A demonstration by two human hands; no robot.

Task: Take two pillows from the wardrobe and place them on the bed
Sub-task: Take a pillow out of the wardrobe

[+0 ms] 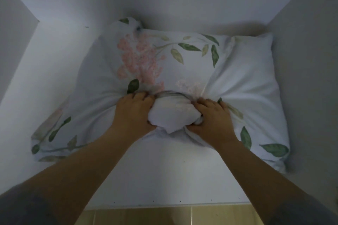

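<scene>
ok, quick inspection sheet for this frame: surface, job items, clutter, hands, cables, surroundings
Surface: white wardrobe shelf, bare in front of the pillow.
Job's things: one floral pillow lying on the shelf, its near edge bunched up; a second pillow is not seen.
Clutter: nothing seen.
Grippers: left hand and right hand both clenched on the bunched near edge of the pillow, close together.
Cables: nothing seen.
Surroundings: white wardrobe walls at the sides and back; tan floor tiles below the shelf edge; no bed in view.
</scene>
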